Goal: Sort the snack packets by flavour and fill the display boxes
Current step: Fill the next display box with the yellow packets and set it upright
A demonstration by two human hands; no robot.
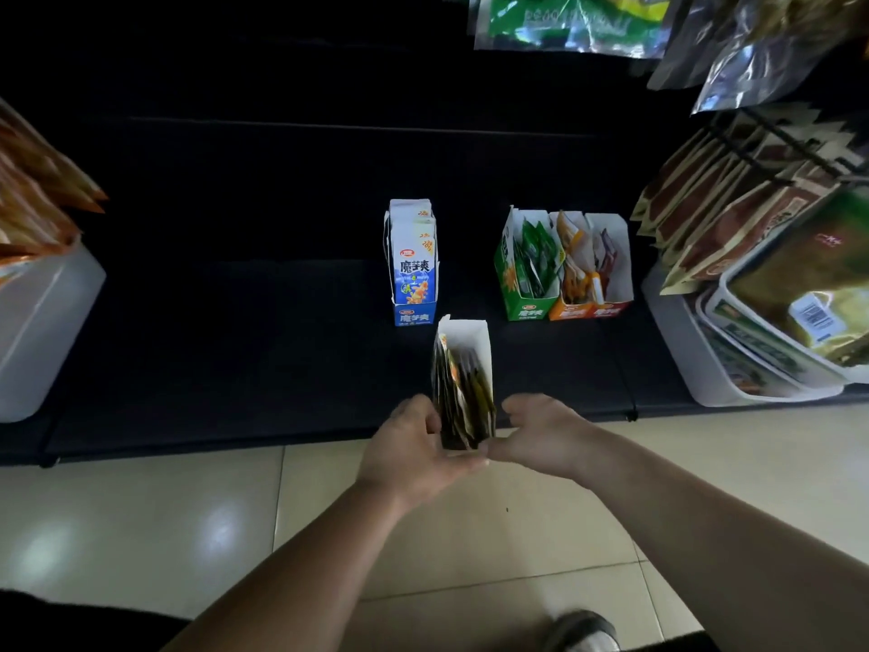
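Left hand: the left hand [414, 447] lies palm up at the near end of a display box, thumb on the box's left side, fingers curled under it.
Right hand: the right hand [541, 430] grips the same end from the right, fingers curled in to the lower corner.
Held display box: the held display box [470, 341], white inside, sits at the front edge of the shelf [235, 345], right of the middle. Its near end reaches past that edge. I cannot tell whether its base rests on the shelf.
Contents: dark packets [463, 397] stand packed in the near half; the far half shows bare white wall.
Blue display box: the blue display box [414, 265] stands upright farther back, just left of the held one and apart from it.
Row of three: the green display box [529, 312], orange display box [571, 312] and red display box [611, 308] stand touching side by side toward the right end, each holding packets of its own colour.
Bins: a white bin [42, 322] of orange packs at the left end; another bin [682, 350] of large bags at the right end.
Above: hanging bags [564, 21] over the right rear corner.
Below: tiled floor [141, 524].
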